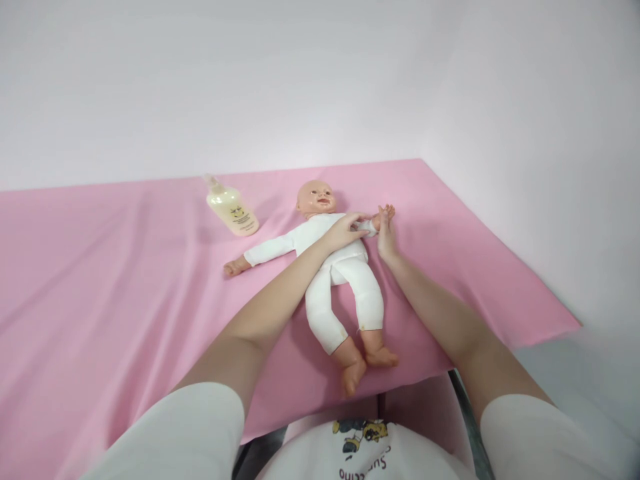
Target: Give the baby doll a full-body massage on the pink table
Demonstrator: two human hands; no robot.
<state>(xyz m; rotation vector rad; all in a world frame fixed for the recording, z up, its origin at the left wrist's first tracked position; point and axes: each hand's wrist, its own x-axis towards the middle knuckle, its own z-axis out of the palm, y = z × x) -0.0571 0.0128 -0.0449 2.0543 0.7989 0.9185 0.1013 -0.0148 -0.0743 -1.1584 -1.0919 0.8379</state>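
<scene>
Doll (pixel 334 267) lies on its back near the front edge of the pink-covered tabletop (pixel 125 280). The left hand (pixel 345 230) has its grip pinched on the doll's sleeved arm; the right hand (pixel 386 233) has its grip closed round the doll's small hand. Tugging hard could, I judge, drag the doll off the edge. A lotion bottle (pixel 231 209) lies well apart.

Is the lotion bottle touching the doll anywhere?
Apart. The head view shows bare pink cloth between the lotion bottle and the doll; the bottle lies beyond the doll's outstretched arm, beside its head, with a clear gap.
</scene>
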